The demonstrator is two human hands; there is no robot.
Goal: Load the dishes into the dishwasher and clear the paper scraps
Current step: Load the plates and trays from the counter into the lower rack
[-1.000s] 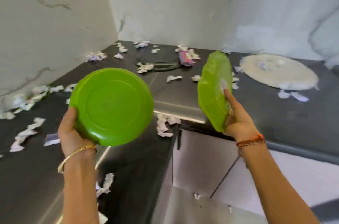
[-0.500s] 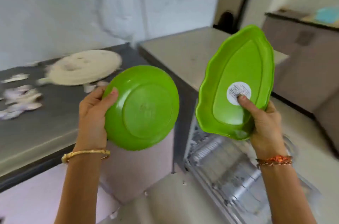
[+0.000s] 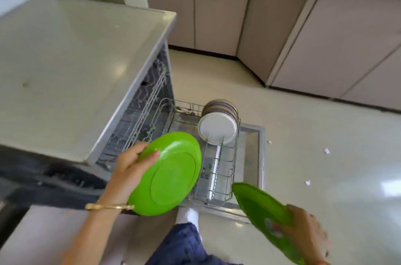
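Note:
My left hand [image 3: 128, 167] grips a round green plate [image 3: 169, 175] by its rim, underside toward me, above the near left part of the pulled-out lower rack [image 3: 225, 169] of the open dishwasher [image 3: 149, 100]. My right hand [image 3: 303, 234] holds a green leaf-shaped plate [image 3: 258, 206] low at the right, just past the rack's front corner. A white plate [image 3: 217, 128] and several darker plates [image 3: 223, 106] stand upright in the far right of the rack. The near slots of the rack hold nothing.
A grey countertop [image 3: 71, 65] covers the dishwasher on the left. Beige cabinets [image 3: 282, 26] line the far side of the floor. A few paper scraps [image 3: 326, 151] lie on the floor at the right. My leg and white sock [image 3: 188, 217] are below the rack.
My view has swung from the scrap-strewn counter down to the open dishwasher. Both plates have come down with my hands, the round one over the rack, the leaf-shaped one low at the right.

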